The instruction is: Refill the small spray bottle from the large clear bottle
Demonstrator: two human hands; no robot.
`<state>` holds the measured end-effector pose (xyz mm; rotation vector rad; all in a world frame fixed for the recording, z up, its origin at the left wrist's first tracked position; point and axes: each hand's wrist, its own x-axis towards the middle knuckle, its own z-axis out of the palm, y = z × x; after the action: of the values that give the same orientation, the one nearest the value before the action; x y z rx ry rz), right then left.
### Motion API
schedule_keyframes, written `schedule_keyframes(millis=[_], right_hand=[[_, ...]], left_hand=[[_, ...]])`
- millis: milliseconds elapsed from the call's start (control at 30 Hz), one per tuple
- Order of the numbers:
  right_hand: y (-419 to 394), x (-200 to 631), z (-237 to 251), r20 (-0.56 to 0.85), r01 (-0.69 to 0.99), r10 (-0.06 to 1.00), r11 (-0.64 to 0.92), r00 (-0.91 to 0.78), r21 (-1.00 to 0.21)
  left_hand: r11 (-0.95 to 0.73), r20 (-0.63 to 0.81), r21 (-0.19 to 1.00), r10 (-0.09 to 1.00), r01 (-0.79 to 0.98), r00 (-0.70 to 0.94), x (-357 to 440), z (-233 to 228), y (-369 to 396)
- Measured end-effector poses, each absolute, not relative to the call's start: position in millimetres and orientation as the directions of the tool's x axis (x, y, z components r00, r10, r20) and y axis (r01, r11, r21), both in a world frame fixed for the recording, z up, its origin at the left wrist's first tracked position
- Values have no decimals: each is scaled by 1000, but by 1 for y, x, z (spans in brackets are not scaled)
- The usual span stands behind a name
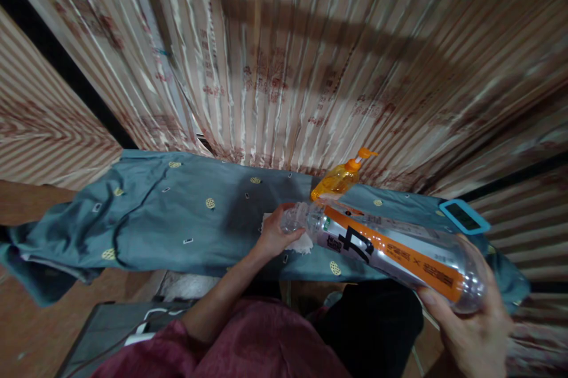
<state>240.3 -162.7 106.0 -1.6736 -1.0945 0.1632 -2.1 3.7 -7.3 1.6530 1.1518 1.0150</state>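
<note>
My right hand grips the base of a large clear plastic bottle with an orange label, tipped on its side, its neck pointing left. My left hand rests on a white cloth or tissue that lies on the blue-grey fabric, right at the bottle's mouth. Whether a cap is on the bottle I cannot tell. An orange pump bottle stands just behind the hands.
A blue-grey patterned fabric covers the surface in front of striped curtains. A small device with a blue frame lies at the right. A grey box with white cables sits low at the left.
</note>
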Motion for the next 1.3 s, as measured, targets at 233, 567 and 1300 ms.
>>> schedule_keyframes(millis=[233, 567, 1300], right_hand=[[-161, 241, 107, 408, 575, 714, 8, 570, -818], [-162, 242, 104, 422, 580, 717, 31, 554, -814], [-160, 238, 109, 408, 589, 714, -9, 570, -808]], left_hand=[[-211, 142, 939, 957, 273, 253, -2, -8, 4], [-215, 148, 935, 960, 282, 239, -2, -8, 4], [-208, 147, 940, 962, 270, 229, -2, -8, 3]])
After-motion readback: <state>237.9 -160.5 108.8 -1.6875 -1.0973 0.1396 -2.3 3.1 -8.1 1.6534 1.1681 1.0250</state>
